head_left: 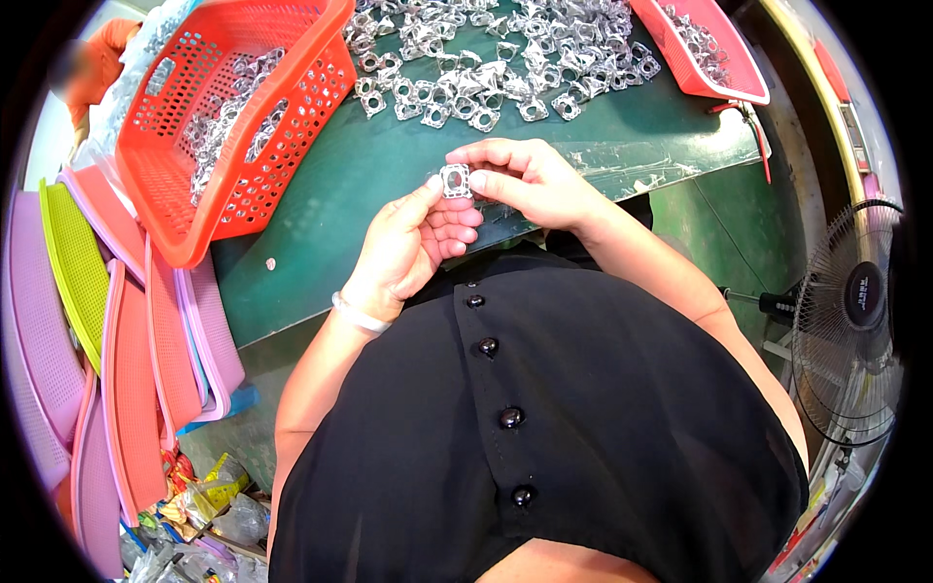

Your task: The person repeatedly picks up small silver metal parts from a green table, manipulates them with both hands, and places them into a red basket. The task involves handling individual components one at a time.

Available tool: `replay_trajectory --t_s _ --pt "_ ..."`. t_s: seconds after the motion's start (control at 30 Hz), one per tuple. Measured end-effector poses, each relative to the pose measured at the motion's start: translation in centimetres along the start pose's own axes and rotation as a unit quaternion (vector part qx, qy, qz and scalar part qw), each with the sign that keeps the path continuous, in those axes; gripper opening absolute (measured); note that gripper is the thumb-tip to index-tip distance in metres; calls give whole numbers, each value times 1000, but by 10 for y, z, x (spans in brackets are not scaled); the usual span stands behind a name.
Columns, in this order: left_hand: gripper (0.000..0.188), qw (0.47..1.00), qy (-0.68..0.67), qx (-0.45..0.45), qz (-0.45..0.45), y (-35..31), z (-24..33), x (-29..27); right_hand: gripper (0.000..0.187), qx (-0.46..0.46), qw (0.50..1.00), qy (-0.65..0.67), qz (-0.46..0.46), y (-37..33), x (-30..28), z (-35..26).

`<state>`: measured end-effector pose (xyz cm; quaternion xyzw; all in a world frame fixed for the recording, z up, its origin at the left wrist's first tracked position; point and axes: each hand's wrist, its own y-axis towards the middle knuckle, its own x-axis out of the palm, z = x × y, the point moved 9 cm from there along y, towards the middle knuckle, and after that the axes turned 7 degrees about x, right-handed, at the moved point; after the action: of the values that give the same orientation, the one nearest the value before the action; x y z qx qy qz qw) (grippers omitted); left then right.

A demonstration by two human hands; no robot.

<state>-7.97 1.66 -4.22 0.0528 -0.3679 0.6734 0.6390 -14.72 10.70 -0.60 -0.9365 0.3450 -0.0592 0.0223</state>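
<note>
Between both hands, just over the near edge of the green table, is a small silvery metal frame part (456, 182) with a large round opening. My left hand (413, 233) pinches its left side between thumb and fingers, the other fingers curled below it. My right hand (530, 180) grips its right edge with thumb and forefinger. Beyond my hands, a loose heap of similar metal parts (483, 119) spreads over the far side of the table. A white band circles my left wrist.
A red perforated basket (180, 228) with more metal parts stands at the table's left. At the far right is a pink tray (748, 85) of parts. Stacked purple, green and orange baskets (73, 282) lean on the left. A fan (863, 291) stands right; another person (92, 68) is far left.
</note>
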Motion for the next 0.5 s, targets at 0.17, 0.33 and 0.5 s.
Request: replay_trajectory --t_s 0.17,0.33,0.5 --pt "35 1000 -24 1 14 1 -1 0 38 19 999 41 -28 -1 5 5" --pt "34 999 -33 -4 15 2 -4 -1 39 8 1000 -20 -6 -3 3 3" --pt "32 999 -39 -7 -1 2 -4 0 39 5 999 -52 5 -2 3 1"
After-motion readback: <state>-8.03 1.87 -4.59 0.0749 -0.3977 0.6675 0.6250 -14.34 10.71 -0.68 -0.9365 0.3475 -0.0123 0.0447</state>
